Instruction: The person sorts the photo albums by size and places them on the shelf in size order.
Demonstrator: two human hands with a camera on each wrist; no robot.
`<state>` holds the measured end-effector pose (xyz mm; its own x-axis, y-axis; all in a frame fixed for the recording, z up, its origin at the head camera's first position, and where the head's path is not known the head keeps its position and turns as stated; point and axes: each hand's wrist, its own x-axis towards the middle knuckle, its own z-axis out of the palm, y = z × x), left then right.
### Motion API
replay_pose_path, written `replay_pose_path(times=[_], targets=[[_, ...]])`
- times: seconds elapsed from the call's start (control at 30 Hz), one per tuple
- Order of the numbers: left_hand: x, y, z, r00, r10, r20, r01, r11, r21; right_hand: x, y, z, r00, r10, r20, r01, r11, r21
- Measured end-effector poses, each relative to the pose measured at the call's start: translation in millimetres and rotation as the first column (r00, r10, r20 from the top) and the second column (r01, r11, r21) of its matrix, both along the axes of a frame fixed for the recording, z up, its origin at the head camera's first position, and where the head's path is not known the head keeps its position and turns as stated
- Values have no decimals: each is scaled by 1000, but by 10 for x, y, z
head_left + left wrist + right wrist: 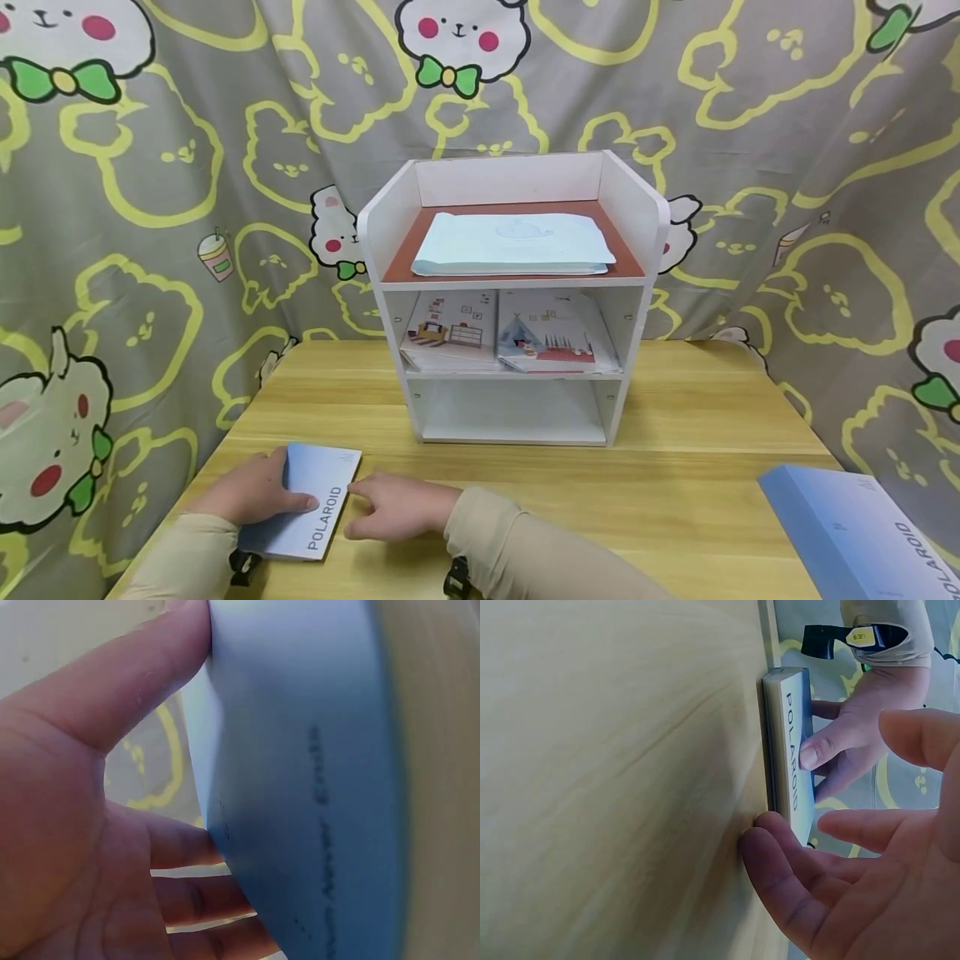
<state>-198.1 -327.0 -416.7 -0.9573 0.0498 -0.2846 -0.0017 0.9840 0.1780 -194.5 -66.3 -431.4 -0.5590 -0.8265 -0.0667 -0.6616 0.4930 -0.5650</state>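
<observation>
A blue-and-white book [333,483] marked POLAROID lies at the front left of the wooden table. My left hand [251,490] grips it from the left side, its thumb lying over the cover. In the left wrist view, the fingers [206,896] meet the blue book [300,787] along one edge, opposite the thumb. My right hand [405,507] is just off the book's right edge, fingers loosely extended and holding nothing. The right wrist view shows its fingertips [761,847] low by the tabletop, close to the near end of the book [780,742].
A white shelf unit [651,250] stands at the table's back. Pale blue flat items [517,242] lie on its top, and illustrated books [457,329] fill the middle shelf. A thick blue POLAROID block [862,533] sits at the right edge. Patterned curtain [300,167] surrounds the table.
</observation>
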Motion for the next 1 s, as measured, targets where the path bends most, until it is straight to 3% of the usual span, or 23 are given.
replay_pose_path(times=[0.5, 0.77, 1.0], targets=[[72, 387, 9, 998, -31, -57, 30, 999, -24, -1, 74, -44, 996, -71, -59, 76, 993, 93], [111, 519, -42, 994, -40, -101, 38, 999, -23, -7, 207, -83, 983, 9, -183, 21, 987, 159], [116, 664, -53, 993, -32, -116, 28, 999, -33, 10, 338, -81, 974, 10, -228, 29, 985, 169]])
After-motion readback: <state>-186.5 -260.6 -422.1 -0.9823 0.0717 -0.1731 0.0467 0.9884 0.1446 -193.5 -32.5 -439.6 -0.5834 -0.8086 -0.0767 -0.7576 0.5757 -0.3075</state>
